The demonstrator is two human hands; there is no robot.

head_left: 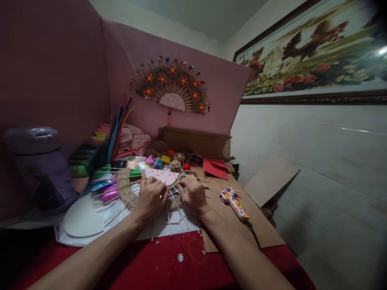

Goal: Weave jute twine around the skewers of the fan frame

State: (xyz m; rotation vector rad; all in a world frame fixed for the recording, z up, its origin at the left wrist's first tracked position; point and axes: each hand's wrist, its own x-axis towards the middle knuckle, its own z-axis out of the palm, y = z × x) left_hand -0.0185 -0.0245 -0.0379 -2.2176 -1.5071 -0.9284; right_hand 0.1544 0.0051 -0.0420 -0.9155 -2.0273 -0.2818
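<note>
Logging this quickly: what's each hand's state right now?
Left hand: curled at the dotted cloth; grip can't be told.
Right hand: curled beside it; grip can't be told.

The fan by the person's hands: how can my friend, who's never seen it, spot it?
Start at the red tablecloth below the pink board. Just beyond, the left hand and right hand touch the twine fan, with its curved woven band, thin sticks and dotted half-circle. Unlike the flowery fan up on the board, this one shows no flowers, and its visible sticks end bare.
</note>
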